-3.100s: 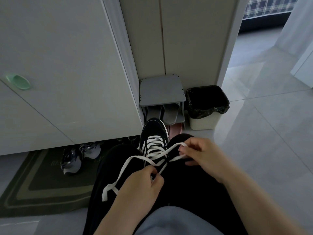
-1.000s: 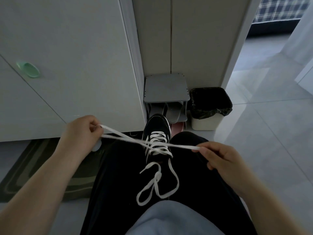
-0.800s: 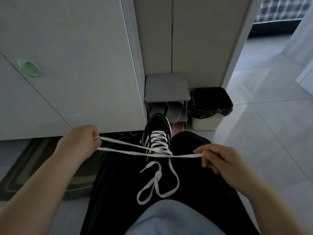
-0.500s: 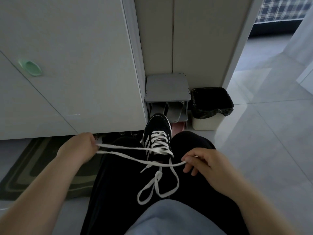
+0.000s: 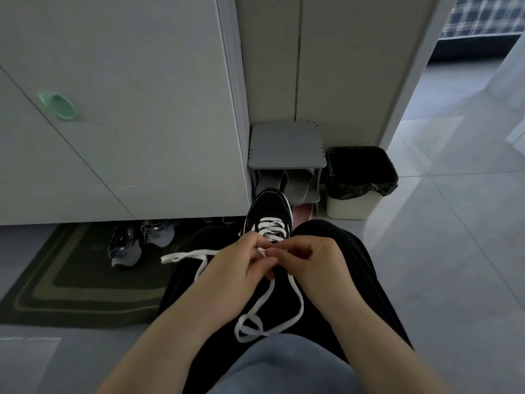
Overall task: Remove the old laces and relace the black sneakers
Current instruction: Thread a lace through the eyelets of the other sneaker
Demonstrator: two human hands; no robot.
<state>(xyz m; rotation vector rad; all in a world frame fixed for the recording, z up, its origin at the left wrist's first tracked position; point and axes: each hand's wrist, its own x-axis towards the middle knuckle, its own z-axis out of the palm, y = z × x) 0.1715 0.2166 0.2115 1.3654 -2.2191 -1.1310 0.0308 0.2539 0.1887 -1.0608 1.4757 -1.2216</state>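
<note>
black sneaker (image 5: 270, 210): lies toe away from the person, between the knees of the black trousers (image 5: 366, 280), just in front of both hands. white stripes show on its left side. white lace (image 5: 270, 304): crossed through the upper eyelets. one tail runs out to the left over the thigh. a second length hangs toward the person and forms a slack loop on the trousers.

left hand (image 5: 235, 270): fingers curled, thumb and fingertips pinching the lace at the near end of the lacing. right hand (image 5: 312, 261): fingers curled inward, pinching the lace at the same spot. the two hands touch at the fingertips. the exact crossing of the lace between the fingers is hidden.

surroundings: grey shoe rack (image 5: 285, 146) just beyond the toe, with grey slippers (image 5: 295, 183) on its lower shelf. a lined waste bin (image 5: 360, 177) stands just right of the rack. a pair of grey trainers (image 5: 126, 245) sits at the foot of the white cabinet (image 5: 119, 115), on a dark doormat (image 5: 71, 282). green handle (image 5: 58, 106) on the cabinet door. pale tiled floor (image 5: 454, 237) to the right.
</note>
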